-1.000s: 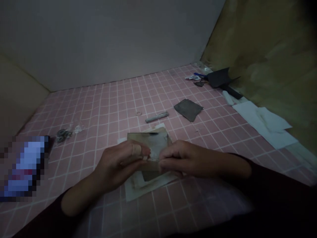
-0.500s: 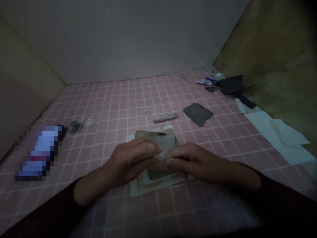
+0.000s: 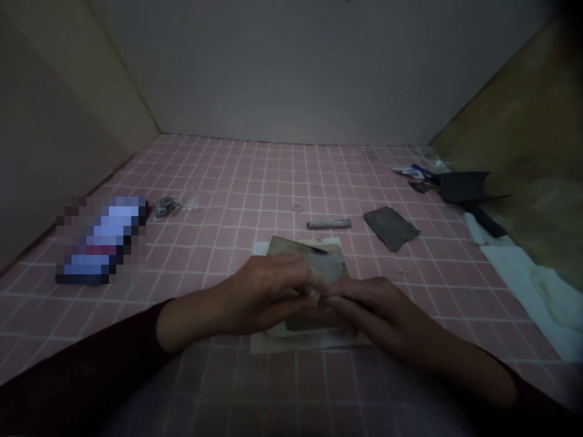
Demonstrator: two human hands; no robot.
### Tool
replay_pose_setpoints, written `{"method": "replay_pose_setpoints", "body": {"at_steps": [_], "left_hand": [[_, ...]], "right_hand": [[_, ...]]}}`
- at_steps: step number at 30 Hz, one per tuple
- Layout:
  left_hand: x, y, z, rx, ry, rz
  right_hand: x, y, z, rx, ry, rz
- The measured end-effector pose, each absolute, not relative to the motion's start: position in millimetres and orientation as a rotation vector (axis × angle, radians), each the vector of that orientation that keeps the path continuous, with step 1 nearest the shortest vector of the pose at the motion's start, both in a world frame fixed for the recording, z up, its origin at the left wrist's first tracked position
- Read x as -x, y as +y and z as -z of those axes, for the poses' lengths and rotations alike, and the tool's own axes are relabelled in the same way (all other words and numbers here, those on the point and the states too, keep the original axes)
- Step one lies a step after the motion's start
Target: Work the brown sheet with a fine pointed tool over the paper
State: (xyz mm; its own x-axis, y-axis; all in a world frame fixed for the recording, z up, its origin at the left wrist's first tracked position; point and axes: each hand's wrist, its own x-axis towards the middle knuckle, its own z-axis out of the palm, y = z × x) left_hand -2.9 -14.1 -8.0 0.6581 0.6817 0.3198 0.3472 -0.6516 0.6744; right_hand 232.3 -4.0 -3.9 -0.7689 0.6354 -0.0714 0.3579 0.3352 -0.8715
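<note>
My left hand (image 3: 268,291) and my right hand (image 3: 378,303) meet over a small stack of worn sheets (image 3: 268,345) on the pink checked cloth. The fingers of both hands are bent and pinched together, their tips almost touching. Whatever lies between the fingertips is too small and dim to name. Under the hands, a greyish flat plate (image 3: 330,261) with a dark upper edge lies tilted on the sheets. Just beyond it are a grey cylindrical stick (image 3: 328,224), a small pale ring (image 3: 297,208) and a dark square of sandpaper (image 3: 392,228).
At the left lies a blurred-out phone (image 3: 102,240), with small metal rings in clear plastic (image 3: 167,207) beside it. Dark folded sheets (image 3: 464,186) and a blue-handled item (image 3: 423,172) are at the back right. White paper (image 3: 523,285) runs along the right wall.
The view has turned, so the things on the cloth appear shifted to the right. My left fingers have come closer to my right fingertips, and both hands stay over the plate.
</note>
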Motion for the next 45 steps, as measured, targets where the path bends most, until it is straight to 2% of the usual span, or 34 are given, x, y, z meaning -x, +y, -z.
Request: {"method": "replay_pose_setpoints", "body": {"at_steps": [2, 3, 7, 8, 14, 26, 30, 32, 34, 36, 37, 39, 42, 44, 45], "left_hand": [[2, -14, 6, -2.283, 0.813, -0.798], [2, -14, 6, -2.286, 0.814, -0.805], [4, -13, 7, -2.301, 0.768, -0.750], [4, -13, 7, -2.292, 0.764, -0.750], [2, -11, 12, -2.146, 0.882, -0.820], [0, -11, 15, -1.786, 0.949, -0.767], [2, -14, 15, -2.021, 0.981, -0.776], [3, -15, 17, -2.193, 0.964, -0.791], [4, -16, 18, -2.347, 0.901, -0.779], [4, -17, 18, -2.438, 0.836, -0.764], [4, -17, 17, -2.450, 0.823, -0.774], [3, -17, 14, -2.405, 0.839, -0.797], [3, -16, 9, -2.301, 0.884, -0.824], [3, -16, 9, -2.288, 0.897, -0.811], [3, -16, 10, -2.305, 0.893, -0.791]], "right_hand": [[-232, -7, 6, 0.891, -2.407, -1.102], [-232, -8, 7, 0.901, -2.433, -1.071], [-233, -7, 1, 0.914, -2.430, -1.499], [-234, -5, 0, 0.907, -2.419, -1.518], [-235, -5, 16, 0.908, -2.516, -0.843], [-237, -9, 28, 0.870, -2.587, -0.444], [-235, -13, 25, 0.892, -2.582, -0.530], [-233, -12, 20, 0.925, -2.536, -0.715], [-232, -9, 11, 0.962, -2.456, -1.076], [-232, -5, 3, 0.893, -2.364, -1.595], [-232, -3, 0, 0.853, -2.311, -1.725], [-231, -3, 0, 0.861, -2.307, -1.545], [-231, -8, 7, 0.884, -2.405, -0.999], [-231, -10, 11, 0.909, -2.446, -0.904], [-232, -10, 11, 0.931, -2.449, -0.972]]}}
